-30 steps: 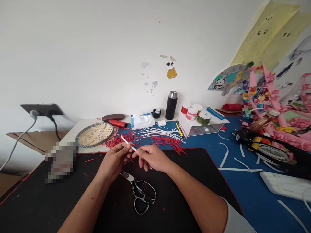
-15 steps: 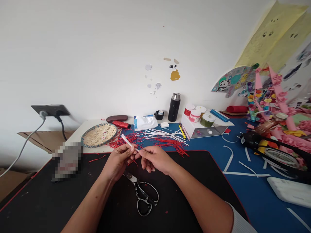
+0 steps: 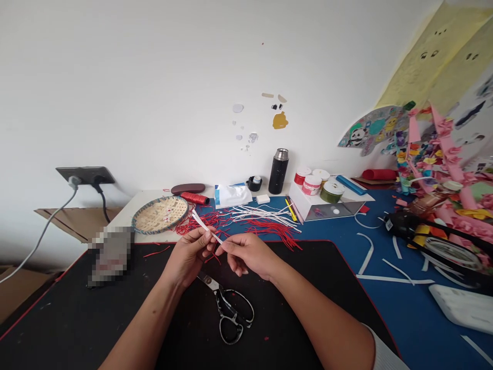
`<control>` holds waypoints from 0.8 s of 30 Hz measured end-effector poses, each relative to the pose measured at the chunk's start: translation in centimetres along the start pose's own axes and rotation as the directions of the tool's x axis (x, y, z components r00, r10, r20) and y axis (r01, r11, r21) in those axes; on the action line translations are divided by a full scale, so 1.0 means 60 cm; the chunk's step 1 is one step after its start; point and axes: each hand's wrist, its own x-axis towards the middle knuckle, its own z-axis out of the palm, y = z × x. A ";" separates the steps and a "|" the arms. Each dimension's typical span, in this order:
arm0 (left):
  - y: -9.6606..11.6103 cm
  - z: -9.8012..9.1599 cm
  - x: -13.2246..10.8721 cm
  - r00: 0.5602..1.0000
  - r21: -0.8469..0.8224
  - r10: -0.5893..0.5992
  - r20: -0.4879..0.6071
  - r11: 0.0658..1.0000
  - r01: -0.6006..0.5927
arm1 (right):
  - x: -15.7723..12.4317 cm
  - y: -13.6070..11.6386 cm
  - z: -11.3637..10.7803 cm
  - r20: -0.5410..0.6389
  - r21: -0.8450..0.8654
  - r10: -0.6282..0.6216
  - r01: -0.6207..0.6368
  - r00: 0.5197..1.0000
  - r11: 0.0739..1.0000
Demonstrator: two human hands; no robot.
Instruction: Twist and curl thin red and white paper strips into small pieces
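Note:
A narrow white strip [image 3: 200,221], seemingly of paper, is pinched between my two hands above the black mat [image 3: 300,288]. My left hand [image 3: 191,252] grips its middle with thumb and fingers, and the upper end sticks out to the upper left. At the lower right end, my right hand [image 3: 248,253] pinches it with thumb and forefinger. Just below my hands lie scissors [image 3: 232,311] with black, worn handles, their blade tips hidden by my left hand. Beyond my fingers are red cords [image 3: 275,229] and a pile of white strips [image 3: 265,216].
A woven basket [image 3: 139,223], a red thread spool [image 3: 194,198] and a black flask [image 3: 278,172] stand along the back. Paint jars [image 3: 332,192] sit on a white box [image 3: 308,208]. Loose white strips [image 3: 396,279] and a pink flower craft [image 3: 449,149] are at right.
The view has shifted slightly, so everything appears a little further right. My hands keep their pinch on the white strip, with slightly more of it showing between them.

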 end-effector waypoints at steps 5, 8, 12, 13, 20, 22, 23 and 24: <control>-0.001 0.001 -0.004 0.995 0.042 -0.022 0.101 0.999 0.018 | 0.001 0.001 -0.001 0.008 0.038 -0.016 0.016 1.000 0.999; -0.003 -0.001 -0.004 0.992 0.063 -0.010 0.127 0.998 0.002 | 0.000 -0.001 0.000 -0.001 0.040 -0.004 0.004 1.000 0.999; -0.002 -0.002 -0.001 0.994 0.045 -0.008 0.105 0.999 0.004 | 0.000 -0.003 0.002 -0.010 0.033 0.004 -0.004 1.000 0.999; -0.001 -0.002 -0.001 0.995 0.040 -0.009 0.100 0.999 0.005 | 0.000 -0.003 0.002 -0.010 0.036 -0.001 0.002 1.000 0.999; 0.002 -0.001 -0.002 0.996 0.018 -0.016 0.092 1.000 0.014 | 0.000 -0.001 0.000 -0.003 0.029 -0.021 0.021 1.000 0.999; 0.001 -0.001 -0.001 0.995 0.013 -0.019 0.096 1.000 0.018 | 0.000 0.000 -0.001 0.006 0.023 -0.035 0.035 0.999 0.999; 0.000 -0.001 -0.001 0.995 0.011 -0.021 0.097 1.000 0.020 | 0.001 0.000 -0.001 0.010 0.020 -0.041 0.041 0.999 0.999; 0.000 -0.001 -0.001 0.995 0.010 -0.023 0.099 1.000 0.022 | 0.001 0.001 -0.001 0.014 0.017 -0.045 0.045 0.999 0.999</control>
